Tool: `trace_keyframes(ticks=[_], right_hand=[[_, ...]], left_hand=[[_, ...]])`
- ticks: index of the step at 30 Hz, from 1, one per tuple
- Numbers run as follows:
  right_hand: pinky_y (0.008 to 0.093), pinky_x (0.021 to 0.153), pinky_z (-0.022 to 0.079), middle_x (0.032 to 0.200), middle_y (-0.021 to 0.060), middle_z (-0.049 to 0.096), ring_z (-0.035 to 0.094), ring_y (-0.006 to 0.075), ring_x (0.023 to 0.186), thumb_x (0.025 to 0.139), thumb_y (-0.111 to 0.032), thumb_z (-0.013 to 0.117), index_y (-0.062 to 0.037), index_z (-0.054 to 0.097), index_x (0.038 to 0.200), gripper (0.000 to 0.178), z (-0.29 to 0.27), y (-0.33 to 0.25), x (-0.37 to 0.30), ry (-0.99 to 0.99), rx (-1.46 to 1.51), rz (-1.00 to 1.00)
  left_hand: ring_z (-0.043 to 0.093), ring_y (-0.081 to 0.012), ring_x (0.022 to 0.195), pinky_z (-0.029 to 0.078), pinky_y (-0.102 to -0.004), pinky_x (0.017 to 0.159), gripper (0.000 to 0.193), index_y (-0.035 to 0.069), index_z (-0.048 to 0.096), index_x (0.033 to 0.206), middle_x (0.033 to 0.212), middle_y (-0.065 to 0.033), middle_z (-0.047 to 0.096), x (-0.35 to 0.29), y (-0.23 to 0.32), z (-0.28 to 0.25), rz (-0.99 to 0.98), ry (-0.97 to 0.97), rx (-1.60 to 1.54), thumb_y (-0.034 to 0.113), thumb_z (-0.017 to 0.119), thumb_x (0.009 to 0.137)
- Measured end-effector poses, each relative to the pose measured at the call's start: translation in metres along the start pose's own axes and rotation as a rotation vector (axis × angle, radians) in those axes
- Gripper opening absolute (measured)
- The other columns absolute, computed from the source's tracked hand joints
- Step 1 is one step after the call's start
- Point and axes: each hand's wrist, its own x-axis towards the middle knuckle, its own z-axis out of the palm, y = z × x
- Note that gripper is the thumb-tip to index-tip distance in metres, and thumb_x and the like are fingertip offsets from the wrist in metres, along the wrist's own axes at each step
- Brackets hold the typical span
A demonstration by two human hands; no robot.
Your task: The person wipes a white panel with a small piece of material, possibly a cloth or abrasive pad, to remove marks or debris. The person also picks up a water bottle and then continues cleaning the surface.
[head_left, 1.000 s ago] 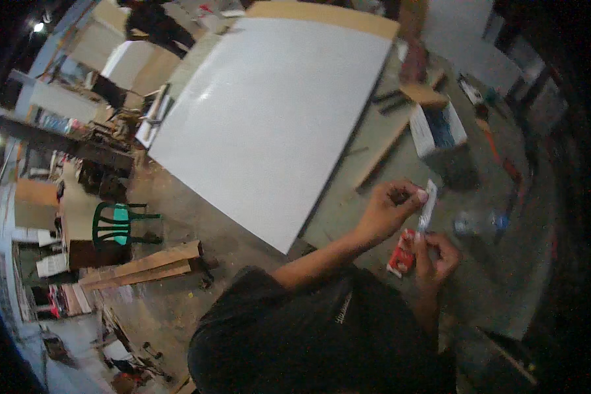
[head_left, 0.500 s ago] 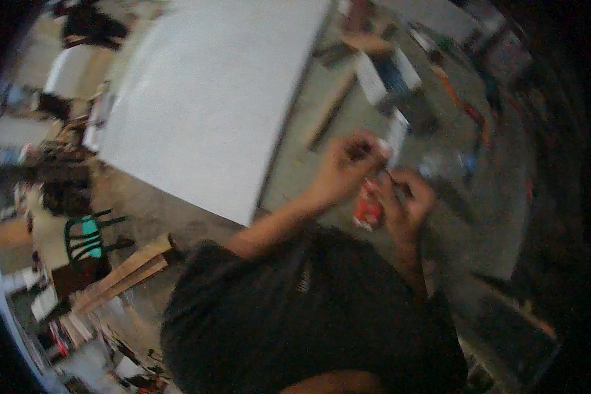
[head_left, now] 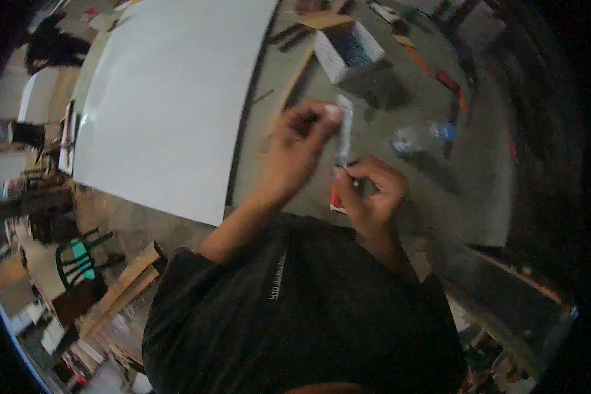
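My left hand is closed in a pinch, and a whitish spot shows at its fingertips. Lower and to the right, my right hand also pinches, thumb against forefinger. A narrow pale strip runs between the two sets of fingertips. Its lower end meets my right fingertips, but I cannot tell whether either hand holds it or it lies on the worktop behind. A red and white packet shows partly beside my right thumb; my hand hides the rest. What sits in either pinch is too small and blurred to make out.
A large white panel covers the worktop's left. Beyond my hands stands an open white box with dark contents. A clear plastic bottle lies to the right, near an orange-handled tool. A green chair stands at lower left.
The view has shifted, so most things appear farther left and higher. My hands have moved slightly apart, both still pinching, and the pale strip shows more fully between them.
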Motion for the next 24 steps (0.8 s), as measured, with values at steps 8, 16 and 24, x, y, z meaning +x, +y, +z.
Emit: trace_keyframes(ticks=[8,16,24], right_hand=[[0.0247,0.052,0.040,0.065,0.0052,0.059,0.053,0.0097,0.058,0.078,-0.001,0.069,-0.0004,0.060,0.072,0.011,-0.011,0.012,-0.004,-0.015,-0.028,0.026],[0.0251,0.051,0.039,0.064,0.0037,0.059,0.053,0.0083,0.056,0.079,-0.004,0.070,-0.0014,0.060,0.070,0.013,-0.012,0.010,-0.002,-0.100,0.017,0.111],[0.0228,0.049,0.036,0.060,0.0024,0.056,0.050,0.0051,0.054,0.080,-0.005,0.071,-0.0001,0.060,0.070,0.015,-0.017,0.014,0.004,-0.100,-0.013,0.109]], left_hand=[[0.058,-0.0078,0.083,0.048,-0.0255,0.075,0.017,0.001,0.063,0.095,0.088,-0.0011,0.064,-0.005,-0.012,0.003,-0.125,-0.052,-0.063,0.018,0.063,0.094],[0.057,-0.0073,0.081,0.047,-0.0255,0.074,0.019,0.001,0.063,0.096,0.086,-0.0007,0.063,-0.006,-0.010,-0.004,-0.109,-0.008,0.011,0.021,0.063,0.094],[0.058,-0.0071,0.082,0.047,-0.0247,0.074,0.013,0.001,0.062,0.092,0.084,-0.0007,0.063,0.002,-0.014,-0.003,-0.056,-0.004,0.003,0.013,0.065,0.091]])
